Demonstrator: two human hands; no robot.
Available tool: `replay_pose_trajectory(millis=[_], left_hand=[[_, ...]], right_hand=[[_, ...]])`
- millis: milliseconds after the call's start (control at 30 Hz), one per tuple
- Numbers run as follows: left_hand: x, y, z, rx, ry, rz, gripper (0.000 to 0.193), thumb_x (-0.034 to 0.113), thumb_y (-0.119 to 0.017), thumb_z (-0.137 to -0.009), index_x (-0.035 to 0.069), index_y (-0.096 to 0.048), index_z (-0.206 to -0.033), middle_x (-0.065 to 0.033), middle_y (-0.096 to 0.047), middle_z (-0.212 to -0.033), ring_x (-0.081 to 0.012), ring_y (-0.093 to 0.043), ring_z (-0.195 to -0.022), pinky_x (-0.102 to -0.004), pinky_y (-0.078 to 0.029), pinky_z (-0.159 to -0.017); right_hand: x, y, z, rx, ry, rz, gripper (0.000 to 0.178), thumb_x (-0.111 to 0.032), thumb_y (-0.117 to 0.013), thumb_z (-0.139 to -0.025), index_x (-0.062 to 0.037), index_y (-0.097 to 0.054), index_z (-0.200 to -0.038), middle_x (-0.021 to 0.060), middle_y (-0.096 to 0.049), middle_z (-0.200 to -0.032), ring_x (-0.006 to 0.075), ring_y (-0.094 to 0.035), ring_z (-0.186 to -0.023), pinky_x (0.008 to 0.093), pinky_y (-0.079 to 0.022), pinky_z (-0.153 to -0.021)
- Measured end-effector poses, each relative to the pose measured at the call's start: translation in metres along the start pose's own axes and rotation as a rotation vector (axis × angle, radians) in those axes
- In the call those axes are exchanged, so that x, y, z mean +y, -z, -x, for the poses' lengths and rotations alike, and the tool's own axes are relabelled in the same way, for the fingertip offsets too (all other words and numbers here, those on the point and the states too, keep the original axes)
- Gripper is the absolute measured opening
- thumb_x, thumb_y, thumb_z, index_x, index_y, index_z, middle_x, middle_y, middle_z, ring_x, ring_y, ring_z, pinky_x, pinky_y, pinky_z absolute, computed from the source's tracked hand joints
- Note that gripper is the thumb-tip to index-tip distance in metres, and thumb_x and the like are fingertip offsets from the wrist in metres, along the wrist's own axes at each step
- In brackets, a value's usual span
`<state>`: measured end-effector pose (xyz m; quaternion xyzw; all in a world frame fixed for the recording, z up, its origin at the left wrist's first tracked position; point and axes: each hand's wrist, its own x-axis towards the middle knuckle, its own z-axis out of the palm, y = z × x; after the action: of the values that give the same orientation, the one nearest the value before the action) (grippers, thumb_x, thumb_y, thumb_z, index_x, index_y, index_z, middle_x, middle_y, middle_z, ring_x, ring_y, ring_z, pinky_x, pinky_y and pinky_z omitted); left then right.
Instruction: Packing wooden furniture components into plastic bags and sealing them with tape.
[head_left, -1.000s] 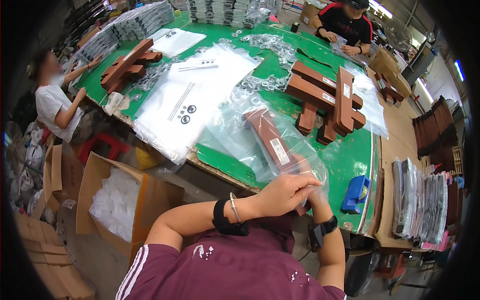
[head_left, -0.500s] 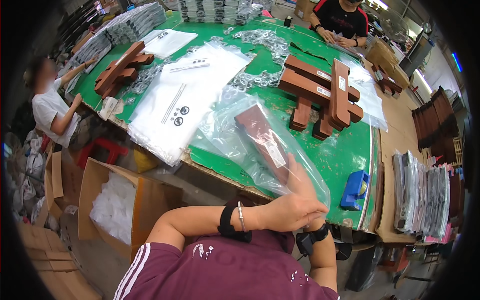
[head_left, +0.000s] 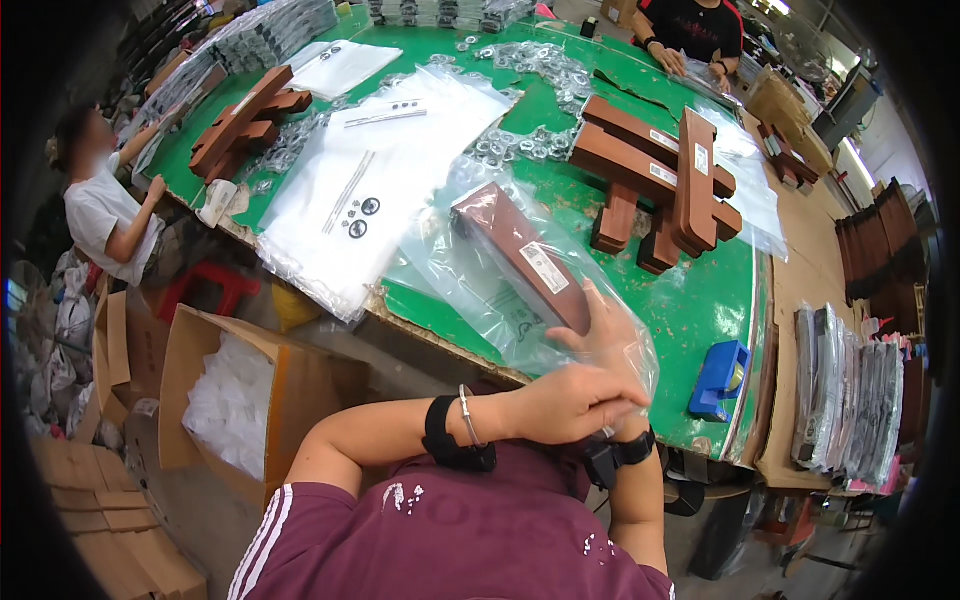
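Observation:
A reddish-brown bar [head_left: 512,232] with a white label lies inside a clear plastic bag [head_left: 478,318] at the table's near edge. My right hand [head_left: 606,336] is inside the bag's mouth, fingers and thumb spread, at the bar's near end. Over the right wrist, my left hand [head_left: 572,402] is closed with the bag's edge pinched between its fingers. A stack of printed clear bags [head_left: 350,190] lies left of the bar. To the right, several brown bars [head_left: 640,172] are piled crosswise.
Metal rings [head_left: 530,68] are strewn over the green table [head_left: 660,320]. A blue tape dispenser [head_left: 719,380] stands at the right edge, near wrapped packs [head_left: 845,390]. An open carton [head_left: 232,400] sits below left. One person [head_left: 108,215] works at left, another [head_left: 690,30] across.
The bar has slid slightly up and left, deeper into the bag. My right hand's fingers have spread, with the thumb now showing. My left hand still pinches the bag's edge.

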<state>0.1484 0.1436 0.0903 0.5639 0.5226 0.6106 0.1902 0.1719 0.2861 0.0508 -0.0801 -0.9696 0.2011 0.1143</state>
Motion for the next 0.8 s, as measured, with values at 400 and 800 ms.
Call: replay_pose_trajectory(millis=[400, 800], left_hand=[[-0.022, 0.012, -0.013, -0.143, 0.070, -0.261, 0.047, 0.029, -0.071, -0.088, 0.005, -0.058, -0.126, -0.0143, -0.065, -0.115, -0.0322, -0.064, -0.103, -0.0409, -0.050, -0.087], [-0.089, 0.077, -0.024, -0.389, -0.032, -0.988, 0.082, 0.041, -0.083, -0.061, 0.011, -0.051, -0.132, -0.0067, -0.058, -0.123, -0.0272, -0.052, -0.118, -0.0515, -0.032, -0.109]], right_hand=[[0.025, -0.011, 0.076, 0.053, -0.194, -1.106, 0.048, -0.022, -0.059, -0.094, -0.0082, -0.050, -0.139, 0.0171, -0.052, -0.139, 0.0282, -0.055, -0.123, 0.0368, -0.045, -0.102], [0.046, 0.010, 0.110, 0.021, -0.223, -0.528, 0.053, -0.019, -0.071, -0.085, 0.0025, -0.053, -0.130, 0.0228, -0.053, -0.134, 0.0384, -0.051, -0.124, 0.0431, -0.041, -0.103]])
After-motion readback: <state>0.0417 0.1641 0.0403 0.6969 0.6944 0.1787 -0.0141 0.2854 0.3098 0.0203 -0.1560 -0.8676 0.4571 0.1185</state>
